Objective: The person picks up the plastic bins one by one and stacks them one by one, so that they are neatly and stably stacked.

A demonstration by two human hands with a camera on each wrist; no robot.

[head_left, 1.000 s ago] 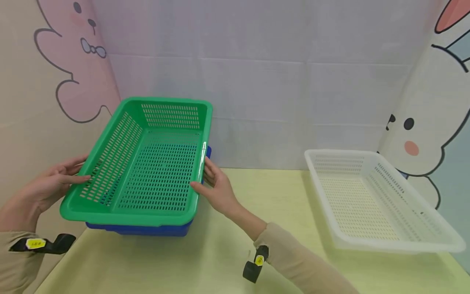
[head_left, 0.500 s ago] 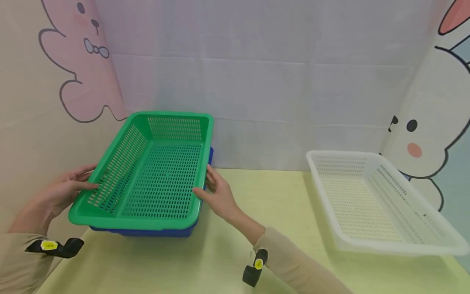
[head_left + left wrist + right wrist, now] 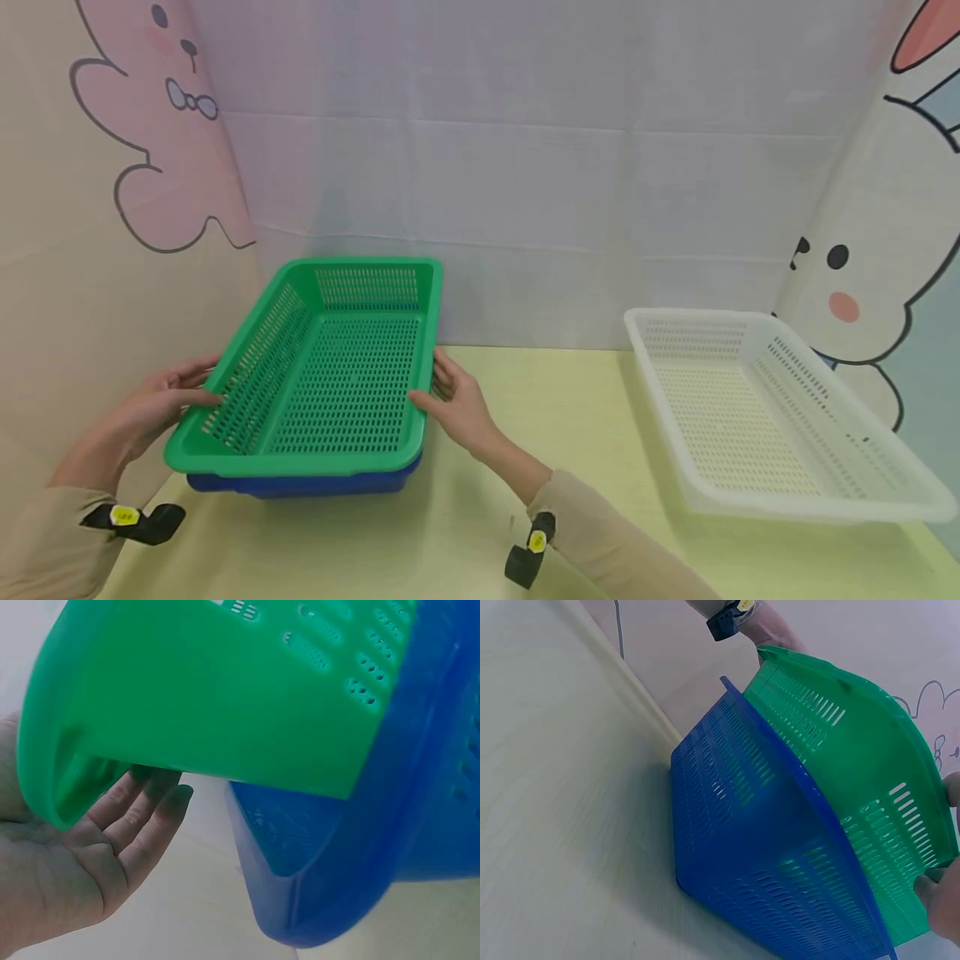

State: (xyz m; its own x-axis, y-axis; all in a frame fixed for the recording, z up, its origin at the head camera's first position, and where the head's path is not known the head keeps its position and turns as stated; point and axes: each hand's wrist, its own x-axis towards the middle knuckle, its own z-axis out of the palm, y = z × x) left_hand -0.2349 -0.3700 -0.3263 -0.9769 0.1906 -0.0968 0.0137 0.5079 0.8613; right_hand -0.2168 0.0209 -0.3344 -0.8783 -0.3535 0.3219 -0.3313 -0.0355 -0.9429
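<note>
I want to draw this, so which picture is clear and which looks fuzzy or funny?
Head view: even soft light, sharp on the green basket and white basket, with a faint shadow under the blue basket. Left wrist view: very close, so the left hand and green rim look soft and huge. Right wrist view: tilted, baskets stretched, the right hand's fingers blurred at the edge.

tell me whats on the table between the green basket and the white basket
Only the right hand and its forearm, beside the green basket; the rest of the table toward the white basket is bare, in the head view.
</note>
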